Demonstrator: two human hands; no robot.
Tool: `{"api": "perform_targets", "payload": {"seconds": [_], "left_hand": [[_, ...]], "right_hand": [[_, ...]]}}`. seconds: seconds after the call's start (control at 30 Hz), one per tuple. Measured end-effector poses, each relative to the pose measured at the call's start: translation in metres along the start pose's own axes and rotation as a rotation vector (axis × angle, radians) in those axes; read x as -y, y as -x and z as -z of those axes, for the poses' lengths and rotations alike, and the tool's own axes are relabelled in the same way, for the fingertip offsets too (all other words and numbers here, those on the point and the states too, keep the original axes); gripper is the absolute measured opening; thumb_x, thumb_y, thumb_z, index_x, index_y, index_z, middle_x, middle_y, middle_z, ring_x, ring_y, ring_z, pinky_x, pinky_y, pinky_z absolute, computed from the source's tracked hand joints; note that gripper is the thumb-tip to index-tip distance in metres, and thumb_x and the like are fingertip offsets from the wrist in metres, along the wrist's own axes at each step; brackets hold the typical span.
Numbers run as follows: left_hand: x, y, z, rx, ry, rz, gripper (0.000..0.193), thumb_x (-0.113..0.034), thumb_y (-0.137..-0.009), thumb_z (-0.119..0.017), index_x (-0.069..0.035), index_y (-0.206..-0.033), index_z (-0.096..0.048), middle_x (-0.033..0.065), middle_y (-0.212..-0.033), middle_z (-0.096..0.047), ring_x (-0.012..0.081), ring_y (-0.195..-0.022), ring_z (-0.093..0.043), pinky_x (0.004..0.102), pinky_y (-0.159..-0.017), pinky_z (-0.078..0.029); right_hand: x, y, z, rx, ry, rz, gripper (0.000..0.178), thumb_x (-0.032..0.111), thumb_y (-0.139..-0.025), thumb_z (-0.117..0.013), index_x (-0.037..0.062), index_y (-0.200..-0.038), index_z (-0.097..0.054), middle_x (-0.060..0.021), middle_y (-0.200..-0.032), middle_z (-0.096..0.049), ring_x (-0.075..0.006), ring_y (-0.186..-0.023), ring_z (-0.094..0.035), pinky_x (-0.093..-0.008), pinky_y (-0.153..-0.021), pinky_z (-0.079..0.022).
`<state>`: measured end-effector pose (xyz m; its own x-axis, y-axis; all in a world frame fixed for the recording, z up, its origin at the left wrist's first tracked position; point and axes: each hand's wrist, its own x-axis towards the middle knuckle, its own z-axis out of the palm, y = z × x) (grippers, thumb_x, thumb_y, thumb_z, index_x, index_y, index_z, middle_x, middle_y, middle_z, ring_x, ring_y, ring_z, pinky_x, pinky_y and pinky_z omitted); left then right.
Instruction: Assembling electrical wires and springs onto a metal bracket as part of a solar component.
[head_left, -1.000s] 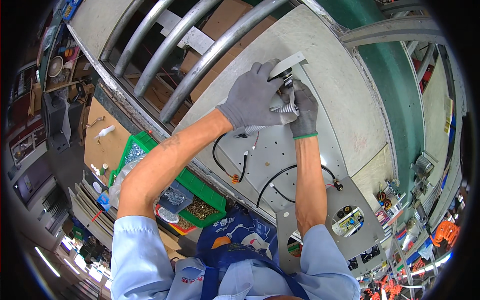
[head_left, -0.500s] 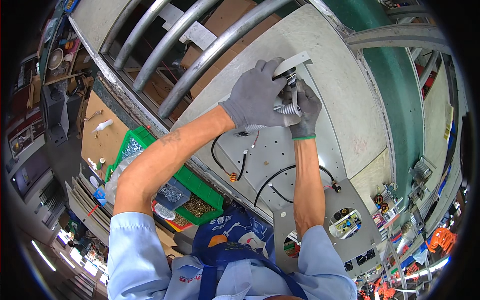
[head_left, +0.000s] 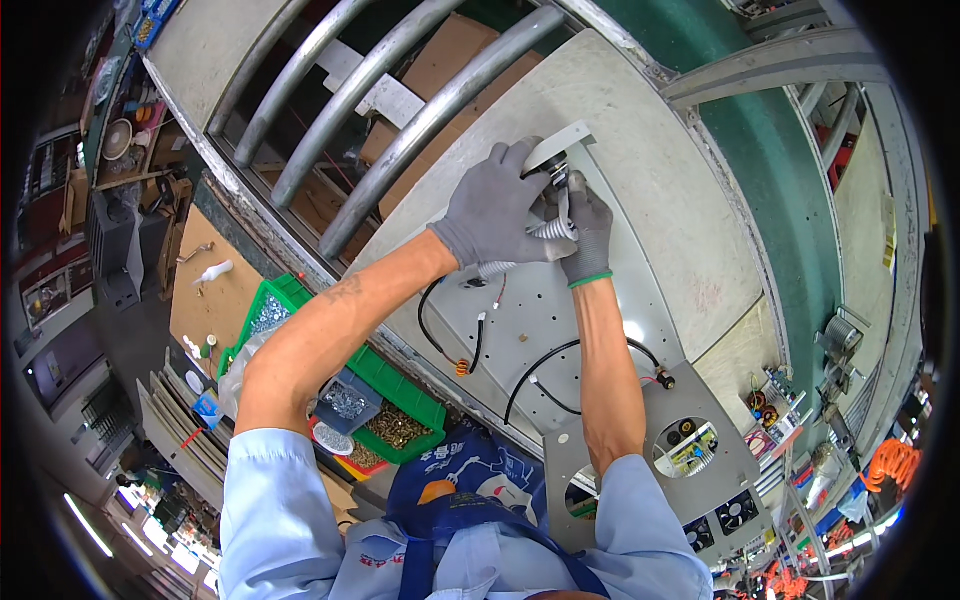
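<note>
Grey work gloves cover both of my hands. A grey sheet-metal panel (head_left: 530,335) lies flat on the bench, its raised flange (head_left: 562,144) at the far end. My left hand (head_left: 497,212) is closed round a grey corrugated hose (head_left: 554,232), its upper fingers against the flange. Just right of it, my right hand (head_left: 589,228) is closed at a black round fitting (head_left: 558,172) beside the flange, where the hose bends up. The fingers partly hide the join. Nearer me, a black cable (head_left: 540,356) and a short wire with an orange-ringed part (head_left: 462,367) lie on the panel.
Metal rollers (head_left: 430,125) run along the far left. Green bins (head_left: 405,400) of small fasteners stand beside my left arm. A grey plate with round cutouts (head_left: 705,430) is at the near right, with cooling fans (head_left: 738,512) and a circuit board (head_left: 690,450).
The whole view has shifted slightly, so hands and panel appear a little further left and lower. Both hands keep about the same hold at the flange.
</note>
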<state>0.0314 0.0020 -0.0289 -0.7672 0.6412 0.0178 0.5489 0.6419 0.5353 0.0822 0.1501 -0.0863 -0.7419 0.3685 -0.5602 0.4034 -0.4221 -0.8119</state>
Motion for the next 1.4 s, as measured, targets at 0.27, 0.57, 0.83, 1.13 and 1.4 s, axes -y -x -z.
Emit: {"api": "perform_targets", "payload": {"seconds": [0.27, 0.57, 0.83, 1.13, 1.4], "left_hand": [[-0.001, 0.001, -0.001, -0.008, 0.010, -0.008, 0.078, -0.064, -0.063, -0.076, -0.001, -0.108, -0.071, 0.0235, -0.132, -0.049, 0.0379, -0.105, -0.054, 0.0447, -0.085, -0.053], [0.002, 0.002, -0.001, -0.002, 0.010, 0.010, 0.078, -0.066, -0.063, -0.076, -0.003, -0.109, -0.071, 0.0235, -0.133, -0.049, 0.0385, -0.108, -0.053, 0.0446, -0.085, -0.053], [-0.001, 0.000, 0.000, 0.007, 0.002, 0.021, 0.078, -0.067, -0.064, -0.075, -0.003, -0.109, -0.071, 0.0228, -0.135, -0.048, 0.0380, -0.111, -0.053, 0.0440, -0.086, -0.053], [0.002, -0.001, 0.006, 0.026, -0.007, 0.044, 0.078, -0.065, -0.062, -0.079, -0.005, -0.111, -0.071, 0.0207, -0.138, -0.048, 0.0369, -0.114, -0.052, 0.0441, -0.091, -0.053], [-0.002, 0.001, 0.003, 0.063, -0.022, 0.062, 0.081, -0.067, -0.062, -0.077, -0.005, -0.114, -0.071, 0.0212, -0.137, -0.048, 0.0374, -0.114, -0.052, 0.0447, -0.092, -0.052]], "right_hand": [[-0.041, -0.014, 0.005, 0.004, 0.095, 0.315, 0.036, 0.030, -0.105, -0.055, -0.0037, -0.109, -0.068, -0.0038, -0.083, -0.066, -0.0119, -0.072, -0.059, -0.0286, -0.065, -0.049], [-0.010, -0.013, 0.005, 0.079, 0.105, -0.058, 0.042, 0.034, -0.103, -0.052, -0.0041, -0.110, -0.066, -0.0048, -0.084, -0.065, -0.0141, -0.074, -0.058, -0.0324, -0.066, -0.048], [-0.034, -0.023, 0.014, 0.034, 0.423, 0.312, 0.043, 0.033, -0.102, -0.055, -0.0061, -0.116, -0.065, -0.0175, -0.095, -0.070, -0.0225, -0.081, -0.064, -0.0367, -0.075, -0.052], [0.012, -0.018, 0.004, 0.188, -0.246, -0.337, 0.026, 0.028, -0.099, -0.056, 0.0052, -0.097, -0.067, -0.0037, -0.082, -0.061, -0.0135, -0.072, -0.059, -0.0296, -0.068, -0.050], [0.018, -0.015, 0.022, 0.353, 0.217, -0.044, 0.031, 0.025, -0.104, -0.051, -0.0010, -0.108, -0.067, -0.0022, -0.087, -0.063, -0.0097, -0.074, -0.055, -0.0268, -0.068, -0.048]]}}
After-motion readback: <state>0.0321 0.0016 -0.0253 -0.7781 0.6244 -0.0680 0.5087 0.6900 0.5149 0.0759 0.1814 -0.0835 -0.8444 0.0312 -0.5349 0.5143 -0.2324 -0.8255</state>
